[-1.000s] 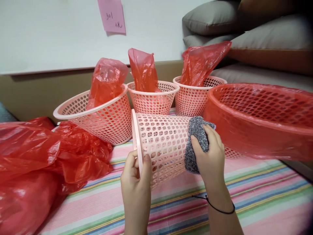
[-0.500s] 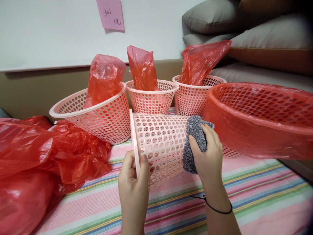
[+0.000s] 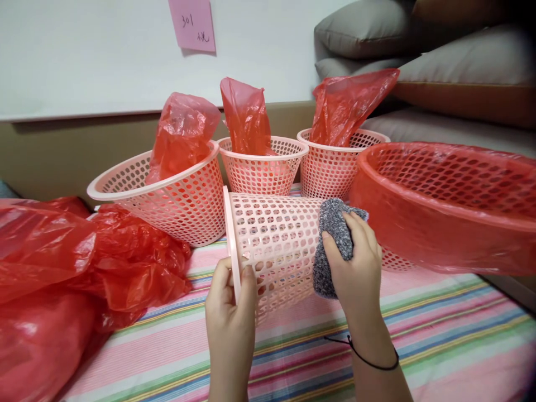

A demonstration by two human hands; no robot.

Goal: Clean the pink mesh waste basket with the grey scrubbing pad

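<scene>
A pink perforated plastic wastebasket (image 3: 276, 229) lies on its side in the air just above the cloth, its rim to the left and its base to the right. My left hand (image 3: 232, 301) is closed round the rim, thumb outside and fingertips showing through the holes. In my right hand (image 3: 360, 257) is a grey speckled cleaning cloth (image 3: 330, 251), pressed against the base end of the basket. The base itself is hidden behind the cloth. A dark cord circles my right wrist.
Three pink baskets (image 3: 154, 195) with red bags (image 3: 184, 134) in them stand behind. A basket lined with a red bag (image 3: 419, 234) stands right. Crumpled red bags (image 3: 134, 262) lie left on the striped tablecloth (image 3: 310, 357). Grey cushions (image 3: 469, 67) are stacked at the back right.
The view has shifted very slightly, so everything sits a touch further right. Both hands keep their hold, and the cloth stays at the same end of the basket.
</scene>
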